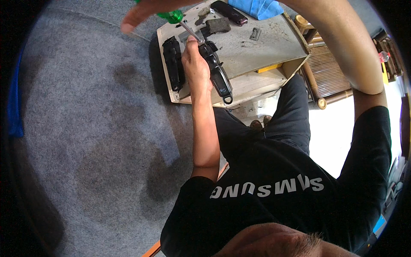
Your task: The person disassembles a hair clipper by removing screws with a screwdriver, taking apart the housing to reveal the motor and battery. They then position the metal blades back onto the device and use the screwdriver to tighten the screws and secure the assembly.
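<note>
My left hand [198, 70] is wrapped around a black hair clipper [220, 79] over the wooden worktop, with its thumb up by the metal blade end. A screwdriver [173, 16] with a green handle slants down to that blade end; its tip is hidden near my thumb. My right hand [147, 9] reaches across the top of the picture and is on the screwdriver handle, one finger sticking out to the left. The upper edge cuts off part of this hand. Beside the held clipper, a second black clipper [172, 64] lies along the worktop's left edge.
The wooden worktop [274, 47] carries a dark grey block [218, 25], a long dark case-like object [229, 12], a blue cloth [259, 7] and a small metal piece [255, 34]. An open shelf below holds something yellow [269, 69]. Bamboo furniture [321, 60] stands right; grey carpet [107, 107] lies left.
</note>
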Demonstrator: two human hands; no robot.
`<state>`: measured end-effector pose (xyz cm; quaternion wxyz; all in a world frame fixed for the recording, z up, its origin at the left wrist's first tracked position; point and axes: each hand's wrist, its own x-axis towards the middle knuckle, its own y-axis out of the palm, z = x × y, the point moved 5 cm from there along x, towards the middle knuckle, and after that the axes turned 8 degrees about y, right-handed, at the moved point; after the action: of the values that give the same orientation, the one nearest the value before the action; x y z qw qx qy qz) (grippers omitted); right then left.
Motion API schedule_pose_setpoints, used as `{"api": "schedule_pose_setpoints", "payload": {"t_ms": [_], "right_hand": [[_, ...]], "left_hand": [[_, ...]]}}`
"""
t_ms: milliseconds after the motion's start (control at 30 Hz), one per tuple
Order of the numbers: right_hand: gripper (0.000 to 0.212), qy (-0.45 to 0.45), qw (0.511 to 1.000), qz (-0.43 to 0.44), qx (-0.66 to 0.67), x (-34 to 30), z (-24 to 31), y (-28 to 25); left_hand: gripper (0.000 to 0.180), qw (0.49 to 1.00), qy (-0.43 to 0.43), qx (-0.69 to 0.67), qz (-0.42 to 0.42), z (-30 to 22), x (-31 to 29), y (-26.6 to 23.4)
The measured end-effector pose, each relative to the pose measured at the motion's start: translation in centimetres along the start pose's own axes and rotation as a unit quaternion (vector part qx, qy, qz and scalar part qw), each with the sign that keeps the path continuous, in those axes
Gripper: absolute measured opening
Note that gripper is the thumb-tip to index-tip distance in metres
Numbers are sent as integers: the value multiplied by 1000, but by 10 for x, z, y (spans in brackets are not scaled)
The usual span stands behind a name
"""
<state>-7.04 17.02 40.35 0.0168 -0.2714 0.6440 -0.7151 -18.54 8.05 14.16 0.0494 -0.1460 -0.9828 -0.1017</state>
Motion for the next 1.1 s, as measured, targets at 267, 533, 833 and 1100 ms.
{"api": "schedule_pose_setpoints", "payload": {"t_ms": [267,533,833,1100], "right_hand": [[37,-27,999,-33,-21,3,3,-6],[37,-14,1000,-23,-8,-3,0,0],[36,-6,1000,-16,-14,-5,-2,1],[36,-4,1000,-17,-11,-2,-5,4]], "left_hand": [[50,998,52,-26,1,2,4,-1],[50,1000,11,-3,-1,9,6,-4],[54,999,24,-14,16,3,3,0],[54,1000,11,-2,22,4,1,-3]]}}
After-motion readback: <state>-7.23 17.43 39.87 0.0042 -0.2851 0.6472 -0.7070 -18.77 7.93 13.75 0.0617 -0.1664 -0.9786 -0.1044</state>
